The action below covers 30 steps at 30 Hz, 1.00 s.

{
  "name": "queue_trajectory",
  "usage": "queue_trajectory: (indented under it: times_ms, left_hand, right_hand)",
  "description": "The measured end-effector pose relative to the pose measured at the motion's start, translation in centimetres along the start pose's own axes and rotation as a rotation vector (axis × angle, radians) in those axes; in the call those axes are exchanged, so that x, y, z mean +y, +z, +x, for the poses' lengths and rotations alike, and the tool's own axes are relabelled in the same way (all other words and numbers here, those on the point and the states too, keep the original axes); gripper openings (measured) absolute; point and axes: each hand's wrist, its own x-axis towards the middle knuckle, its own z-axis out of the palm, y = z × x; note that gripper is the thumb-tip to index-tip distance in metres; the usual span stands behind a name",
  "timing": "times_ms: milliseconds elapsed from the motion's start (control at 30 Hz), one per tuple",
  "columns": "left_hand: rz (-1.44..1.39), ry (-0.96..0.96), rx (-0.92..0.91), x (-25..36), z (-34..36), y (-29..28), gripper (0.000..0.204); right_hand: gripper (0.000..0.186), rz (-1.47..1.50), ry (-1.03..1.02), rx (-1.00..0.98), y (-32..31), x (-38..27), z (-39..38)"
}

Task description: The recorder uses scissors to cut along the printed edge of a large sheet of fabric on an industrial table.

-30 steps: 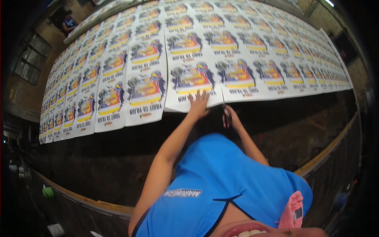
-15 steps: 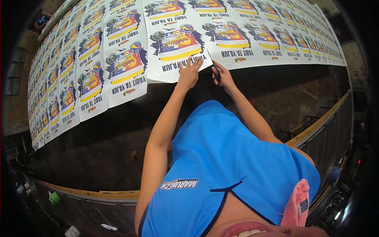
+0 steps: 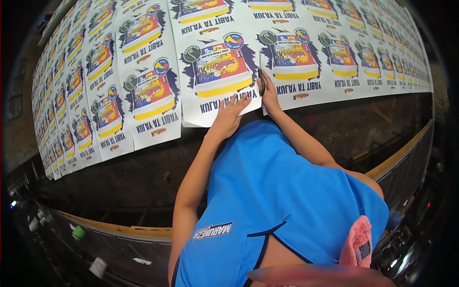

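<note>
A long white sheet printed with repeated colourful designs lies before me, its near edge hanging loose. My left hand rests on the near edge of one printed strip, fingers spread over the lettering. Beside it, my right hand grips a pair of black-handled scissors, whose blades I cannot make out. The scissors sit at the slit between this strip and the wide uncut sheet to the right. To the left, printed strips lie side by side with cuts between them.
Below the sheet's near edge is a dark, stained surface. A wooden rail runs along the near left side and another wooden edge on the right. A green object is at the lower left. My blue top fills the lower middle.
The scissors and my right hand have gone farther up the slit between the strip and the right-hand sheet. My left hand still lies on the strip. The sheets appear lower in view.
</note>
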Motion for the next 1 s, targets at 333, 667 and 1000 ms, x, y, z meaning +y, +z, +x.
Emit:
queue_trajectory:
  times_ms: [333,667,1000]
  left_hand:
    - [-0.367,-0.185,-0.308,1.2,2.7,-6.6,0.056]
    - [-0.658,-0.306,-0.389,-0.2,3.6,-8.2,0.053]
    - [-1.025,-0.726,-0.044,0.4,-0.1,-7.2,0.043]
  right_hand:
    - [0.060,-0.035,0.262,-0.208,-1.6,-4.8,10.9]
    - [0.050,0.088,0.151,-0.171,4.4,-5.0,32.1]
    - [0.044,-0.475,-0.024,-0.155,14.8,-5.3,57.7]
